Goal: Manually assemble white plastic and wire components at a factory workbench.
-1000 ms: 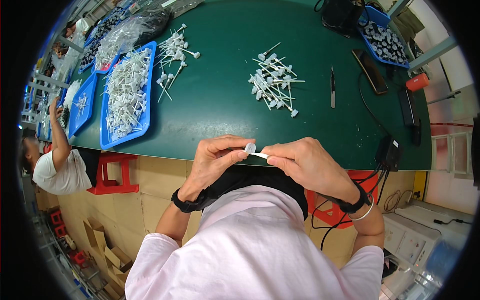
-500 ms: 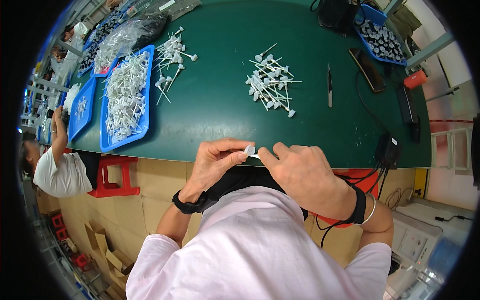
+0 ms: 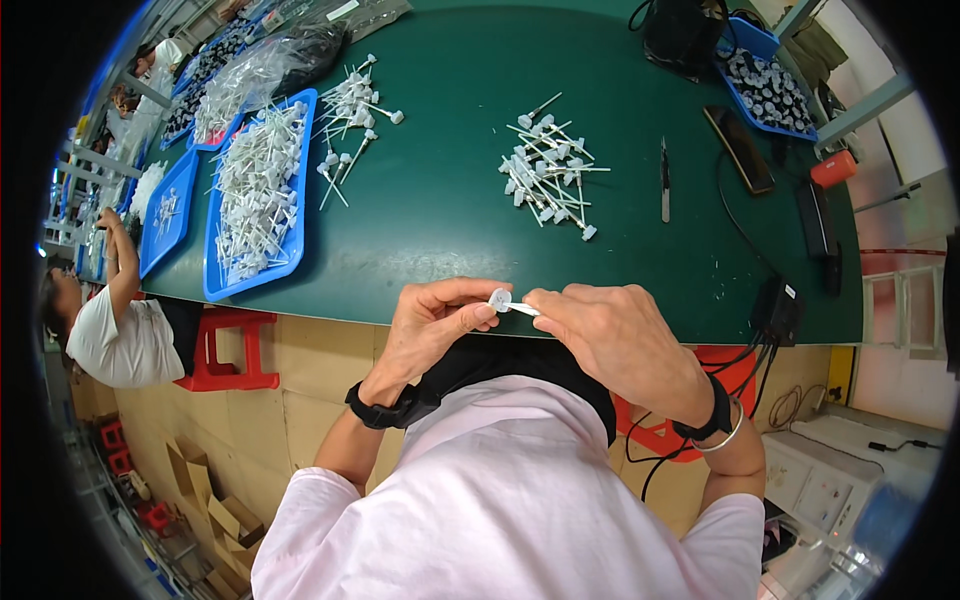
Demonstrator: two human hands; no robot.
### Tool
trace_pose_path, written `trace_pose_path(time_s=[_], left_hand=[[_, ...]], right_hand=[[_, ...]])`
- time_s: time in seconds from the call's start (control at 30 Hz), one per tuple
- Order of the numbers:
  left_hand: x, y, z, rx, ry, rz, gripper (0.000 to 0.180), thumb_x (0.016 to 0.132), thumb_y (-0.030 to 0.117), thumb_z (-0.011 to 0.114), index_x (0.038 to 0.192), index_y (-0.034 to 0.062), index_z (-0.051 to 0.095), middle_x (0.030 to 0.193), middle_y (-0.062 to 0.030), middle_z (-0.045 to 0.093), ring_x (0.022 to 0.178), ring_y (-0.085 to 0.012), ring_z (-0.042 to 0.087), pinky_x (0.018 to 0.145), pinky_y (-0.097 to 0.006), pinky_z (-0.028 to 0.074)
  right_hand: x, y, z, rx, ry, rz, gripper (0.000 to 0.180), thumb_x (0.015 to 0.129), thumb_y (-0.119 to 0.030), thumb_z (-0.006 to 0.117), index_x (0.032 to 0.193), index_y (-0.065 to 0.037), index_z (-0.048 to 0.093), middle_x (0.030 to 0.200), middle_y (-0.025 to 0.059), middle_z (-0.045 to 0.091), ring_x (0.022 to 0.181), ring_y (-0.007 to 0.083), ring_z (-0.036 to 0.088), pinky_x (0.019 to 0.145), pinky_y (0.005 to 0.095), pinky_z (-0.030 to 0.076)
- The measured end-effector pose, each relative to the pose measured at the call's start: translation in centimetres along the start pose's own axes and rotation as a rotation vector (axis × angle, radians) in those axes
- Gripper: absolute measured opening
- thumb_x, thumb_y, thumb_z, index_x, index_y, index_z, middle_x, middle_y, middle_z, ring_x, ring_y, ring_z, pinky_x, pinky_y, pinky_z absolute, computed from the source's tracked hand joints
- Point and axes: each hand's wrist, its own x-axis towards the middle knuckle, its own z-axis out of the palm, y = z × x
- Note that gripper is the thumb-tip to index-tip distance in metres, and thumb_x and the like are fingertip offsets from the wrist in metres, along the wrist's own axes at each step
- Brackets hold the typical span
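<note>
At the table's near edge, my left hand (image 3: 440,318) pinches a translucent white plastic cap (image 3: 500,299) between thumb and fingertips. Jutting from the cap to the right is a thin white tube (image 3: 523,308), whose far end my right hand (image 3: 610,335) grips between thumb and index finger. Beyond my hands lies a loose pile of similar white caps with tubes (image 3: 550,170). A smaller heap of these capped tubes (image 3: 352,100) is at the far left, beside a blue tray (image 3: 298,240) filled with more of them.
Metal tweezers (image 3: 665,185) and a dark phone (image 3: 740,150) lie on the green table (image 3: 430,190) to the right. Black cables and an adapter (image 3: 775,310) sit at the right near edge. Another blue tray (image 3: 765,120) holds clear-and-dark parts. A person (image 3: 120,335) works at the left.
My right hand has shifted slightly right and turned, its fingers now more closed together. More of the white tube shows between my hands. The left hand stays on the cap.
</note>
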Motion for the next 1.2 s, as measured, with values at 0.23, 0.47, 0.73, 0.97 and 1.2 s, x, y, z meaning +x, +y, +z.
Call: trace_pose_path(time_s=[0.23,0.47,0.73,0.97,1.2], left_hand=[[0.2,0.0,-0.1,0.002,-0.047,0.004,0.025,0.093,0.007,0.069,0.117,0.0002,0.07,0.101,-0.0068,0.072,0.083,-0.0086,0.065,0.075,-0.022,0.057],[0.0,-0.3,-0.1,-0.032,-0.037,-0.026,0.023,0.093,0.005,0.068,0.115,-0.0011,0.071,0.1,-0.0069,0.072,0.082,-0.0087,0.065,0.075,-0.023,0.056],[-0.6,3.1,-3.7,0.097,0.231,0.166,0.023,0.093,0.007,0.067,0.116,0.0023,0.071,0.1,-0.0043,0.072,0.083,-0.008,0.065,0.073,-0.023,0.054],[-0.1,7.2,-22.6,0.932,0.962,0.264,0.033,0.088,0.015,0.072,0.118,0.0028,0.07,0.1,-0.0095,0.073,0.078,-0.0146,0.067,0.07,-0.027,0.053],[5.4,6.4,-8.8,0.836,0.382,0.366,0.018,0.088,0.002,0.069,0.105,0.004,0.072,0.098,-0.0074,0.072,0.084,-0.0147,0.065,0.071,-0.029,0.052]], right_hand=[[0.1,0.3,0.1,0.006,0.013,-0.025,0.012,0.094,-0.014,0.063,0.1,-0.004,0.061,0.066,0.0129,0.06,0.058,0.0344,0.061,0.051,0.0443,0.045],[0.4,-0.1,-0.6,-0.149,-0.044,-0.047,0.014,0.091,-0.013,0.064,0.103,-0.006,0.062,0.069,0.0107,0.06,0.058,0.0313,0.063,0.05,0.042,0.047],[0.6,-1.2,-1.7,-0.097,0.16,-0.036,0.026,0.085,-0.01,0.071,0.111,-0.008,0.069,0.066,0.0089,0.054,0.053,0.0257,0.055,0.049,0.0365,0.044],[-1.3,0.4,-0.7,0.125,0.213,0.081,0.03,0.086,-0.006,0.072,0.116,-0.006,0.07,0.067,0.0096,0.055,0.052,0.0226,0.049,0.05,0.0346,0.04],[-3.3,2.3,-1.0,0.154,0.308,0.226,0.03,0.087,-0.005,0.071,0.116,-0.005,0.07,0.068,0.009,0.056,0.054,0.0213,0.049,0.052,0.0333,0.041]])
